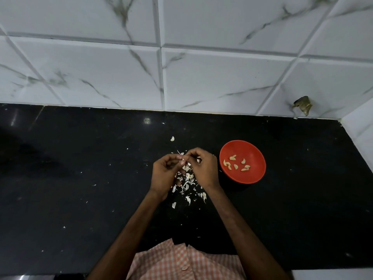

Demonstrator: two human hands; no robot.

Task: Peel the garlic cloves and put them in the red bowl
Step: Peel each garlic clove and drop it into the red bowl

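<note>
From the head view, the work is well under way but not finished: the red bowl [253, 175] sits on the black counter [80, 178] just right of the hands, and some seven peeled cloves [232, 157] lie loose on its floor, apart from one another or barely touching. Left of the bowl, under and between the wrists, a pile of skins [186, 181] is strewn over the counter, which fits several cloves already done. The left hand [164, 172] and right hand [203, 168] meet above that pile, both with fingers curled, fingertips pinching one small clove [182, 159] between them, so this one is judged to be mid-peel and not yet in the bowl. Only a pale sliver of it shows; its long axis seems to run roughly left to right from one hand to the other, but which end is the tip is too small to tell. The peeled cloves are curved crescents pointing every which way, with no shared direction. A lone pale piece [172, 138] lies farther back, towards the tiled wall [121, 67]; whether it is an unpeeled clove or a skin cannot be told, nor whether whole cloves hide among the skins, so how many are left is unclear
</note>
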